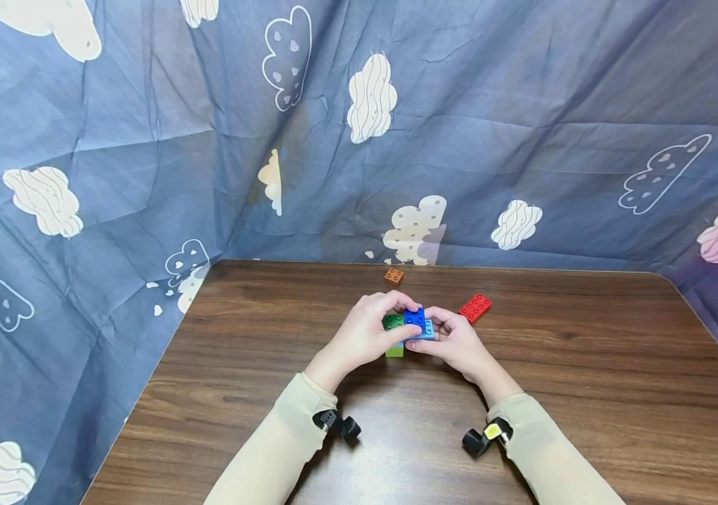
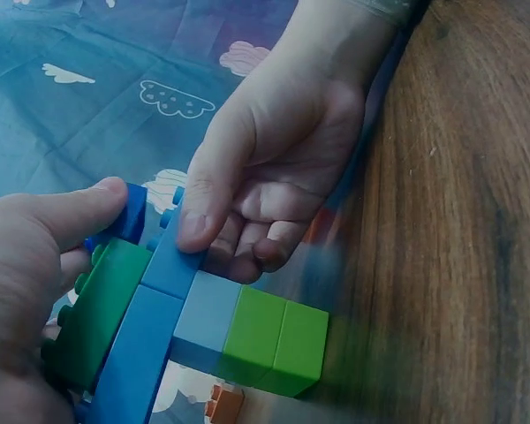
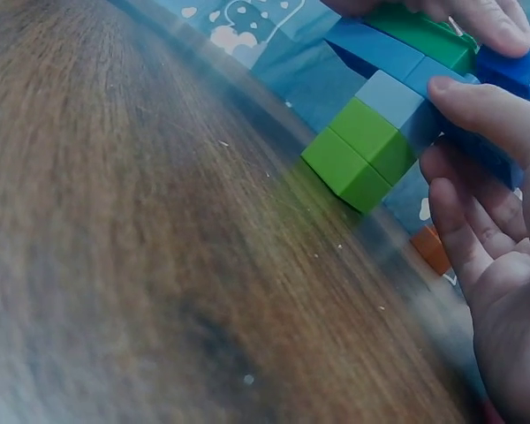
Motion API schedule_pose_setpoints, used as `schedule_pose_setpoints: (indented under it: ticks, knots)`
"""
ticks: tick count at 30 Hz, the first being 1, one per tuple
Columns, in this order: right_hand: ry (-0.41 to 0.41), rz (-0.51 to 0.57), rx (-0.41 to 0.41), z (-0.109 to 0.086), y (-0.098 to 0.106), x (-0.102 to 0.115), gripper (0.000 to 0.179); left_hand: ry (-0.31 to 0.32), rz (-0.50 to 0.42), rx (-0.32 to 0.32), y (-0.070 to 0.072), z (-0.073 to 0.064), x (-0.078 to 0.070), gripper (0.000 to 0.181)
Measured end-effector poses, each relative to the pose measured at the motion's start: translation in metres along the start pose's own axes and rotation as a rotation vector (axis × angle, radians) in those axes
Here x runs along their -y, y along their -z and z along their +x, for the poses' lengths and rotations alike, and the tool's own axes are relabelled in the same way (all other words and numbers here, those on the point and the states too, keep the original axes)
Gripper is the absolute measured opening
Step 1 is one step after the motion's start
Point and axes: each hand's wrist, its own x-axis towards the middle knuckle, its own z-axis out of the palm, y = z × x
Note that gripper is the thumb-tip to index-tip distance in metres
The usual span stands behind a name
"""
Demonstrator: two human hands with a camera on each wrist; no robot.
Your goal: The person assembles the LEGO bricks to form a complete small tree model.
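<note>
Mid-table, both hands are at a tower of toy building bricks. Its column has two lime green bricks (image 3: 358,159) at the bottom and a pale blue brick (image 2: 208,309) above them. Blue bricks (image 2: 140,340) lie across the top, with a green brick (image 2: 115,284) on them. My left hand (image 1: 361,333) pinches a small dark blue brick (image 1: 414,317) between thumb and fingers, beside the green one and over the blue layer. From the right, my right hand (image 1: 460,344) grips the end of the blue layer, thumb on the near side and fingers behind.
An orange-brown brick (image 1: 394,276) lies near the table's back edge, behind the hands. Just beyond my right hand is a long red brick (image 1: 475,307). A blue cloth with cloud prints (image 1: 333,140) hangs behind the wooden table (image 1: 586,393).
</note>
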Motion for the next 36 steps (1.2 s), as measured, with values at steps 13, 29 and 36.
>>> schedule_pose_setpoints:
  ticks: [13,29,36]
  knots:
    - [-0.014,-0.001,0.009,0.0004,-0.0002,-0.0001,0.038,-0.033,0.037,0.075,0.0074,-0.0016,0.0051,0.029]
    - [-0.019,0.050,-0.038,-0.0016,-0.0003,0.0013,0.037,-0.074,-0.013,0.070,0.0059,-0.0008,0.0072,0.025]
    - [-0.024,0.110,-0.035,-0.0027,-0.0013,0.0035,0.036,-0.069,-0.017,0.064,0.0045,-0.0016,0.0078,0.022]
